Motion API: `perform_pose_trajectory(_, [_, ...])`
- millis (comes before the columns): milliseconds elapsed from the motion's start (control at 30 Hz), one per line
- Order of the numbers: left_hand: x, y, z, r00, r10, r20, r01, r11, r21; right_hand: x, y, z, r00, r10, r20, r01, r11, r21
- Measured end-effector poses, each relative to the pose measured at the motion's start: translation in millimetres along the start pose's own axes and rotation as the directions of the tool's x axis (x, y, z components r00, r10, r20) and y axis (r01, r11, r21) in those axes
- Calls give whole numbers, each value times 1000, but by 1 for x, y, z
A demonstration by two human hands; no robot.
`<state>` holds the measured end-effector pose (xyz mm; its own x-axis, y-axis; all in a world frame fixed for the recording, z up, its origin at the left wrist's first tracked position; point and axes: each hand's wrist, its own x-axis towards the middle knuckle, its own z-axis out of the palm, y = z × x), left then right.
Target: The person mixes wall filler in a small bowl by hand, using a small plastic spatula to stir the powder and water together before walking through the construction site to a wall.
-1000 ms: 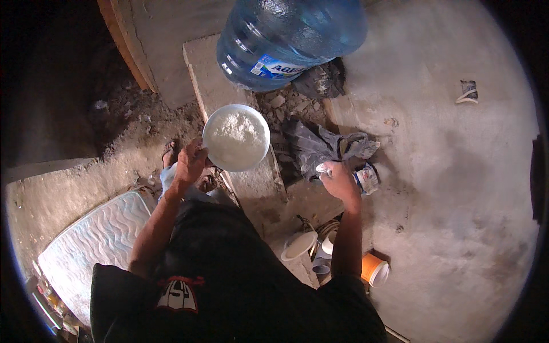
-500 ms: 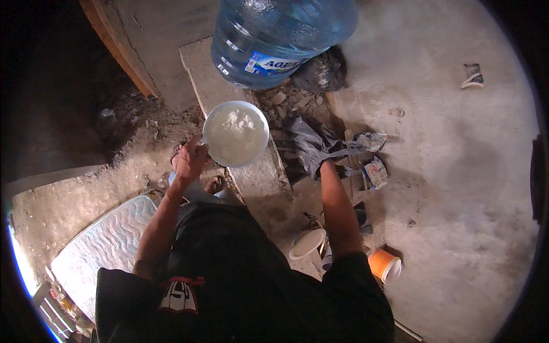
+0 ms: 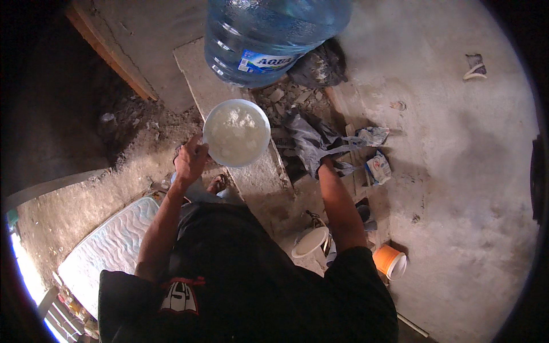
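Observation:
My left hand [image 3: 191, 160] grips the handle of a round light-metal pan [image 3: 234, 143], held over a pale concrete ledge; in it are cloudy liquid and a mound of white powder. My right hand [image 3: 327, 166] reaches into a crumpled dark plastic bag [image 3: 303, 131] to the right of the pan, its fingers hidden. A small white printed packet [image 3: 377, 168] lies beside the bag's loose end.
Above stands a big blue water bottle [image 3: 274, 28] beside a dark sack [image 3: 317, 66]. Rubble [image 3: 137, 131] covers ground at left. A mattress [image 3: 103, 251] lies lower left; a white lid [image 3: 309, 243] and orange bucket [image 3: 386, 260] are lower right. A plastered wall [image 3: 457, 171] fills the right.
My right hand, earlier visible at the bag's edge with something white in it, has moved into the bag, fingers out of sight. The powder mound in the pan looks smaller.

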<state>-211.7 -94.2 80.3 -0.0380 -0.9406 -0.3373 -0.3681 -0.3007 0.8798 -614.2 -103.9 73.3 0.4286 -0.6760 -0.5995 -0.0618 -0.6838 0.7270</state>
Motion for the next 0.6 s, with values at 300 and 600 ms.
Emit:
perform_pose_trajectory(300, [9,-9,-8,987,-10,161,25,995,-92,-57,76,-23,782,271,561,-548,-130,826])
perform_pose_trajectory(600, [6,13,-6,979,59,197,-28,988,-154,-154,140,-90,872,251,420,-201,-600,774])
